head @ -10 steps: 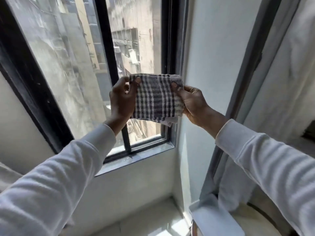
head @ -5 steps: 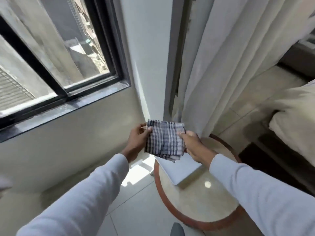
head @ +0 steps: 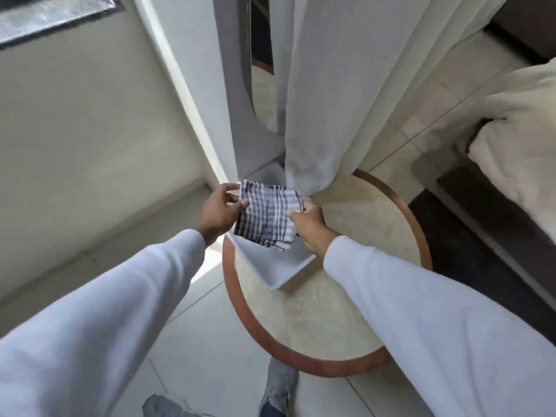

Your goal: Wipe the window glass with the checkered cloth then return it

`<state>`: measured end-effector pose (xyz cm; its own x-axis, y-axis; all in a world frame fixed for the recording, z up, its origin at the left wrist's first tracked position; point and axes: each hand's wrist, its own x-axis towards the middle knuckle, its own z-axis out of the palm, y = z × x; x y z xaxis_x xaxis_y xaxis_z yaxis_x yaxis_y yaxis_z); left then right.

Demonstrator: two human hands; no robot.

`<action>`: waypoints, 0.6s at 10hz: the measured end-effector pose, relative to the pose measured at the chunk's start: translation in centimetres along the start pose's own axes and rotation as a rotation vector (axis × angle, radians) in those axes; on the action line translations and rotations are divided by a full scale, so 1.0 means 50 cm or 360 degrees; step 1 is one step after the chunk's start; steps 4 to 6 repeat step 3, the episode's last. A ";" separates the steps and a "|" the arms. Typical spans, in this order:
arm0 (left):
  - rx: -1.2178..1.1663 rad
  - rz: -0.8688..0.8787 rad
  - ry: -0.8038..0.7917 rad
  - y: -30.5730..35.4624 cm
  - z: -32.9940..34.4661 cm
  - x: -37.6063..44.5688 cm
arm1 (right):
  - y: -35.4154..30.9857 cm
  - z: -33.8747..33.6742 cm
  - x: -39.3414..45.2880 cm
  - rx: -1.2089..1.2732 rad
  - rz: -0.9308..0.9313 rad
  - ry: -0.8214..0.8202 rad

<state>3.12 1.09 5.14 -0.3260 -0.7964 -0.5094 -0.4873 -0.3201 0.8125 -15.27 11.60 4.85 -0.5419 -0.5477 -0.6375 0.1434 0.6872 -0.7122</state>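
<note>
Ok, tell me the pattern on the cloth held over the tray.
Dark blue-grey and white checks on the cloth, clearest in the head view.

No readable text, label, brand or number anywhere — cloth, tray, table included.

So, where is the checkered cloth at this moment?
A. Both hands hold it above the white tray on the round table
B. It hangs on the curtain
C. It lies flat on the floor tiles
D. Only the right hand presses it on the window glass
A: the left hand and the right hand each grip a side of the folded checkered cloth, held over the white tray on the round table.
</note>
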 end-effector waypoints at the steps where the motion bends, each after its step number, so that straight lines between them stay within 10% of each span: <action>1: 0.0159 0.0040 -0.0060 -0.035 0.027 0.004 | 0.031 0.018 0.030 -0.0099 0.0044 0.0016; 6: 0.0570 0.0274 0.0279 -0.065 -0.041 -0.025 | 0.028 0.040 -0.014 -0.0491 -0.0189 0.0308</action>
